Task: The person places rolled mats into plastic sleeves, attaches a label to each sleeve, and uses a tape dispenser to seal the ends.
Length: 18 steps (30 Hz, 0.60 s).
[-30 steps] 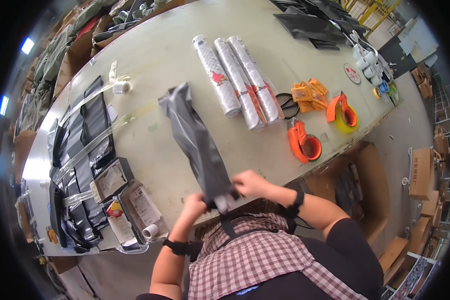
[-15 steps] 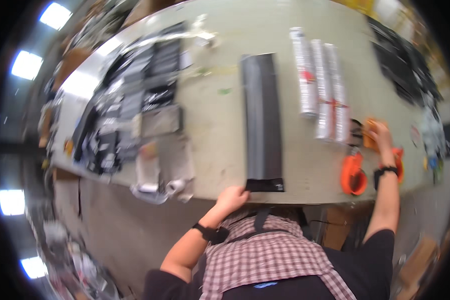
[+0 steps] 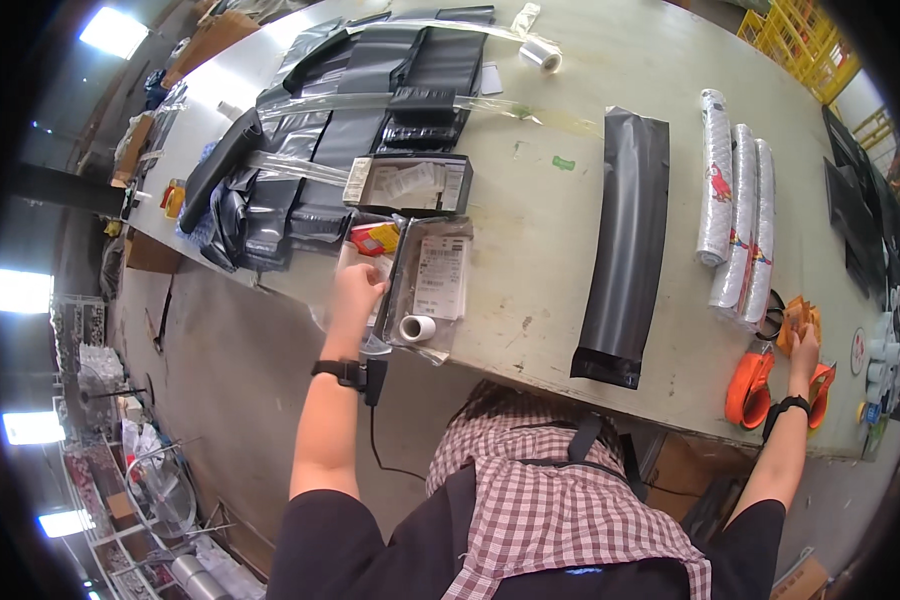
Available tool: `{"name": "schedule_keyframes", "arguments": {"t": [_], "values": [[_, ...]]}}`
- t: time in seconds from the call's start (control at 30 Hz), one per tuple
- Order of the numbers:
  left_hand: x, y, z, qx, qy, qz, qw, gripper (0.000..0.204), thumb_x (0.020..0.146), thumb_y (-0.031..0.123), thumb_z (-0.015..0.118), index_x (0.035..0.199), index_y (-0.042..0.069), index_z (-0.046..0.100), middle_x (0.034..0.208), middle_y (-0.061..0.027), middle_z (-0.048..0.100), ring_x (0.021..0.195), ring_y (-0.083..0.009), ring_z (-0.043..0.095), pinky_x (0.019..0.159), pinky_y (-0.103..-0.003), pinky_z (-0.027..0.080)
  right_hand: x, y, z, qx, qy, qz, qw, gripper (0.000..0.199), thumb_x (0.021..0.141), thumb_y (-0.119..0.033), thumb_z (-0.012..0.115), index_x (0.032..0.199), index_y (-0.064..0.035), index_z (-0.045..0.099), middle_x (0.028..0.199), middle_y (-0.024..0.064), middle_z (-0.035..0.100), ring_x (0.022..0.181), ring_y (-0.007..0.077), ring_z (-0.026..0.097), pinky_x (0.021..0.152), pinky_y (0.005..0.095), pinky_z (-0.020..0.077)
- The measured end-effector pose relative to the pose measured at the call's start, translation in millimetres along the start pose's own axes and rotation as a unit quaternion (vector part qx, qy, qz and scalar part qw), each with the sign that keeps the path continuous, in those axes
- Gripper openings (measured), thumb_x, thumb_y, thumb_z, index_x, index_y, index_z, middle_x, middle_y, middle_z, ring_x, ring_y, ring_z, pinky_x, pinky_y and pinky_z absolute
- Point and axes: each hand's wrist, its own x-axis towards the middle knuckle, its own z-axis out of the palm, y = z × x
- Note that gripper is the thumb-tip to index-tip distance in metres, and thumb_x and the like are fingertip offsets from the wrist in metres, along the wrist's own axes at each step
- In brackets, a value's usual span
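Observation:
My left hand (image 3: 358,292) reaches to the open box (image 3: 395,275) by the table's near edge, fingers pinched together; what lies between them is too small to tell. In that box are a printed white label sheet (image 3: 440,278) and a small white roll (image 3: 417,327), with a red and yellow packet (image 3: 374,239) beside it. At the right, my right hand (image 3: 803,350) is closed around an orange-yellow object (image 3: 796,318) near two orange tape dispensers (image 3: 747,390). A flat black plastic bag (image 3: 625,250) lies lengthwise between my hands, untouched.
Three rolled white plastic bundles (image 3: 738,215) lie right of the black bag. Black plastic bags (image 3: 370,80) under clear strips cover the far left, near a tape roll (image 3: 541,56). Another open box (image 3: 410,185) holds slips. More black bags (image 3: 855,210) hang at the right edge.
My left hand has left the black bag's near end and moved left to the open box. My right hand stays at the orange-yellow object. The whole view has shifted leftward.

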Motion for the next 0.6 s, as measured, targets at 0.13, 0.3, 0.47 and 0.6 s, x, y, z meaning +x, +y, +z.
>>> {"name": "schedule_keyframes", "arguments": {"t": [0.13,0.3,0.47,0.6], "values": [[-6,-4,10,0.029,0.076,0.026,0.996,0.020,0.065,0.015,0.074,0.079,0.002,0.068,0.074,-0.0129,0.066,0.067,-0.0229,0.064,0.064,-0.031,0.050,-4,13,3,0.023,-0.015,-0.016,0.999,0.020,0.077,-0.005,0.062,0.088,-0.0022,0.046,0.077,0.0152,0.057,0.077,0.0335,0.056,0.071,0.0384,0.0450],[-6,-11,6,-0.100,0.044,-0.029,0.994,0.023,0.065,0.015,0.074,0.081,0.000,0.068,0.075,-0.0130,0.066,0.066,-0.0217,0.065,0.062,-0.030,0.050,-6,37,8,0.079,0.012,0.005,0.997,0.021,0.076,-0.002,0.062,0.092,-0.0033,0.048,0.079,0.0118,0.057,0.076,0.0252,0.059,0.070,0.0340,0.0454],[-4,-20,4,-0.123,0.016,-0.032,0.992,0.024,0.066,0.016,0.074,0.082,0.000,0.068,0.074,-0.0130,0.066,0.067,-0.0224,0.064,0.063,-0.030,0.049,-10,49,-39,0.349,0.035,0.049,0.935,0.022,0.085,-0.007,0.058,0.106,-0.0028,0.052,0.078,0.0018,0.054,0.072,0.0103,0.053,0.067,0.0231,0.0434],[-10,-18,0,-0.106,0.079,0.036,0.991,0.019,0.070,0.016,0.071,0.078,-0.001,0.067,0.075,-0.0126,0.065,0.067,-0.0217,0.063,0.062,-0.031,0.048,-57,-50,-112,0.602,-0.053,0.093,0.791,0.024,0.087,-0.012,0.058,0.108,-0.0014,0.053,0.087,0.0020,0.059,0.075,0.0090,0.055,0.068,0.0222,0.0451]]}}
